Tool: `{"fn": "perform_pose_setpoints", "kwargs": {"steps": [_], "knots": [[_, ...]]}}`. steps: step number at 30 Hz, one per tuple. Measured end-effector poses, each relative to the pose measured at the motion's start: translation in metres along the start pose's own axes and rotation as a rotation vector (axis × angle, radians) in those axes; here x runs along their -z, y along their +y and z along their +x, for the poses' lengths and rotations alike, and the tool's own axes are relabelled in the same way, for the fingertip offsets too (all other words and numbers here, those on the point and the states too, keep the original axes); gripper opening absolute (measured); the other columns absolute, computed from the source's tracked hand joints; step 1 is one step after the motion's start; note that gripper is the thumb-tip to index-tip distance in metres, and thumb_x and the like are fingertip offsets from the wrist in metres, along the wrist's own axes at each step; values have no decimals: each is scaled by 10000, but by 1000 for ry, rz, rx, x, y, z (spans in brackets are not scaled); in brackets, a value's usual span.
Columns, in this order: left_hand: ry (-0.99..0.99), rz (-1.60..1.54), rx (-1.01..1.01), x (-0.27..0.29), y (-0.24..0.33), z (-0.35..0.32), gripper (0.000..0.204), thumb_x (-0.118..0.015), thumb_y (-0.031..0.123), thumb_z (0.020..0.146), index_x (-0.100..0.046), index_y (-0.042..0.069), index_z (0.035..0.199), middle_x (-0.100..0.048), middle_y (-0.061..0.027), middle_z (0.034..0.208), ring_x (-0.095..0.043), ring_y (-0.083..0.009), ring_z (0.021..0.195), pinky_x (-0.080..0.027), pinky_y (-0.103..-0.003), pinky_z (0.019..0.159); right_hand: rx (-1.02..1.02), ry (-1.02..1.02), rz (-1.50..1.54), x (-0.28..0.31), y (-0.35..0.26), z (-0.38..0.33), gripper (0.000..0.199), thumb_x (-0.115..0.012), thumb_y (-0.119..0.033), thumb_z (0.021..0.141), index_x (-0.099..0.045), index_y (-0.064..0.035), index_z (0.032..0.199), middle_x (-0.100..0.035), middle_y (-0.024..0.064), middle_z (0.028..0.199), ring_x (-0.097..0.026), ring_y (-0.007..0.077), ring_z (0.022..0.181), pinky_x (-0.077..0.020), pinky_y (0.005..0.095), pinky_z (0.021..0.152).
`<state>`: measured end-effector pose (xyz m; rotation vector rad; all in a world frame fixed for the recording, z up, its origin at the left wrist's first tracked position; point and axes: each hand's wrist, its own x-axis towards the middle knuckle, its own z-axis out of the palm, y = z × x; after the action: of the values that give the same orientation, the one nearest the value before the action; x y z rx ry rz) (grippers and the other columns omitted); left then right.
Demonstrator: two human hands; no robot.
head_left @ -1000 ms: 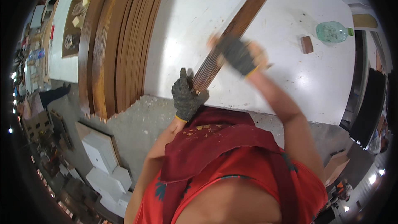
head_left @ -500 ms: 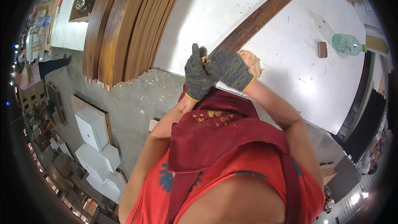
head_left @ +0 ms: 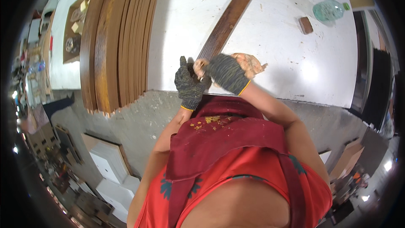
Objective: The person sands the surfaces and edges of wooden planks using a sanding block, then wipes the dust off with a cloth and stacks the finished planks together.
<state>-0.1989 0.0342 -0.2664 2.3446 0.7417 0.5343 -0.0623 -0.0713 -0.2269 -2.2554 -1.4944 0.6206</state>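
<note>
A long dark brown wooden board lies aslant on a white tabletop, its near end at my hands. Both hands wear dark speckled knit gloves with yellow cuffs. My left hand is at the board's near end, thumb sticking up and fingers curled about the end, partly hidden. Over the board's near part, my right hand is closed on a crumpled tan rag that shows at its fingertips. More crumpled tan cloth shows beside its wrist; whether it is the same piece is hidden.
Several brown grooved boards stand stacked at the left. Beyond them is an open wooden box with small items. To the right lie a small brown block and a green-tinted clear bottle. White panels rest on the floor at left.
The view has turned, so the board looks steeper and the table things sit further left. My right hand's fingertips have come nearer my left hand, and more tan rag shows there.
</note>
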Motion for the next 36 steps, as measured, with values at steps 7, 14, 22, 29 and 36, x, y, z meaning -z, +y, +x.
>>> {"fn": "perform_pose_setpoints", "kwargs": {"steps": [7, 14, 22, 29, 36], "knots": [[-80, 118, -221, 5, -4, 8, 951, -844, 209, 544, -429, 10, 1376, -609, -115, 1164, -552, -269, 972, -452, -402, 869, -46, 730, -385, 55, 183, -118, 145, -607, -224, 838, -678, -121, 912, -624, 107, 754, -584, 304, 758, -451, 448, 716], [-200, 122, -231, 9, 3, 30, 919, -857, 218, 536, -465, 48, 1349, -581, -162, 1036, -559, -340, 955, -459, -456, 843, -676, 809, 136, 131, 210, -180, 321, -683, -327, 852, -701, -68, 1041, -653, 158, 1139, -595, 320, 1076, -453, 380, 936], [-661, -516, 231, 17, -20, 54, 872, -834, 214, 641, -421, 44, 1389, -572, -99, 1129, -597, -224, 996, -535, -359, 821, -1011, 593, -16, 137, 293, -130, 691, -627, -511, 793, -519, -109, 1344, -547, 164, 1326, -512, 326, 1218, -405, 410, 1030], [-928, -716, 558, 40, 59, 59, 512, -632, 326, 864, -568, 13, 1264, -654, -71, 1046, -601, -155, 912, -482, -289, 791, -941, 593, 241, 130, 258, -117, 632, -717, -439, 746, -591, -98, 1263, -635, 183, 1183, -586, 348, 1103, -449, 414, 954], [-869, -1142, 710, 22, 70, 46, 459, -655, 242, 847, -557, -14, 1216, -647, -102, 1039, -628, -209, 905, -512, -325, 806, 144, 558, 2183, 90, 133, -120, 661, -684, -322, 822, -437, 43, 1316, -572, 188, 1107, -581, 313, 979, -534, 401, 762]]}}
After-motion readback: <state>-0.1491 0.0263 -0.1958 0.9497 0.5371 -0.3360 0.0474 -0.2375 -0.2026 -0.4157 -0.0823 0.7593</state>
